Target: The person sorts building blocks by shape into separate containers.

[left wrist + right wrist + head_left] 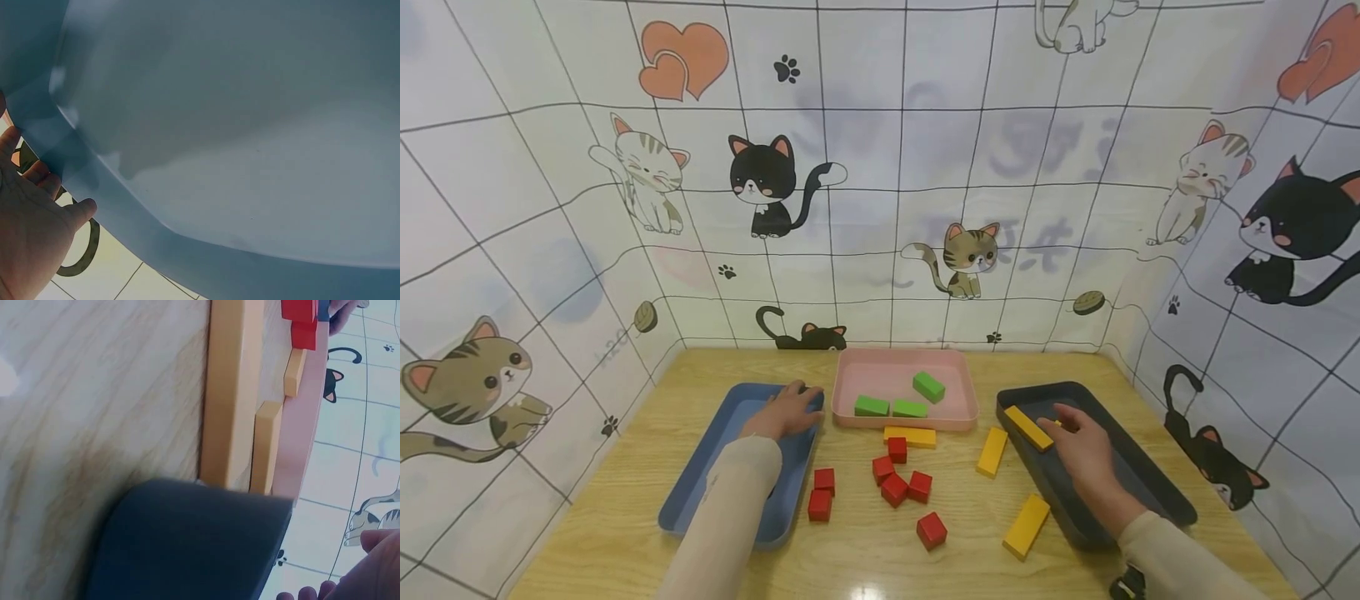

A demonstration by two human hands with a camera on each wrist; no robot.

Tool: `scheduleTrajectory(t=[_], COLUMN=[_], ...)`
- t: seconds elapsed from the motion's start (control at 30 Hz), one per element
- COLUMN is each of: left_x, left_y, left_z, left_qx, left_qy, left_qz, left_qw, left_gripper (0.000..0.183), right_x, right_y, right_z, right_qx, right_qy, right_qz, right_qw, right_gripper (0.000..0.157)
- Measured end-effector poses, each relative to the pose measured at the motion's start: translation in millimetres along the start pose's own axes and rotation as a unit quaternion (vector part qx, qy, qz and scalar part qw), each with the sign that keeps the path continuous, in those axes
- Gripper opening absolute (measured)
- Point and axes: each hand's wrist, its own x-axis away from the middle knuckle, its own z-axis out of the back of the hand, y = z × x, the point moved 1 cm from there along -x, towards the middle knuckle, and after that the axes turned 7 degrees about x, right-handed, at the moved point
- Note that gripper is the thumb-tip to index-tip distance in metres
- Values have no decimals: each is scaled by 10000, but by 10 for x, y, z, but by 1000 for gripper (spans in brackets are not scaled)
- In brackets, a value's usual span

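Observation:
My left hand [787, 410] lies over the far right corner of the blue tray [722, 446], fingers extended. In the left wrist view, several fingertips [86, 207] show right at the rim of that tray. My right hand [1081, 442] is over the dark grey tray [1138, 475], with relaxed fingers. A yellow block [1028, 427] lies along this tray's left wall, close to the thumb and fingertips; a bit more yellow shows by the fingers. The right wrist view shows thumb and fingers apart, partly cut off by the frame.
The pink tray [902, 362] at the back holds green blocks [928, 386]. Several red cubes [894, 490] are scattered across the wooden table [865, 558]. Yellow blocks [1026, 527] lie left of the dark tray and before the pink one. A cat-patterned curtain [865, 183] surrounds the table.

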Motion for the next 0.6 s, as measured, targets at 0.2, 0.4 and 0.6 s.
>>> scheduleTrajectory(t=[0.2,0.4,0.6], left_x=[6,-3,13], left_y=[24,27,39], left_z=[14,8,20], left_qx=[32,-46,-41], left_qy=[-21,9,12], left_qz=[36,39,56], left_qw=[10000,10000,10000], left_gripper=[60,59,58], right_x=[-19,-14,10], right_y=[-130,-294,-433], right_z=[-168,-393,-610], right_qx=[159,497,768], right_qy=[-69,-288,-459], right_qz=[90,414,822], right_qw=[9998,9975,9926], right_gripper=[64,59,55])
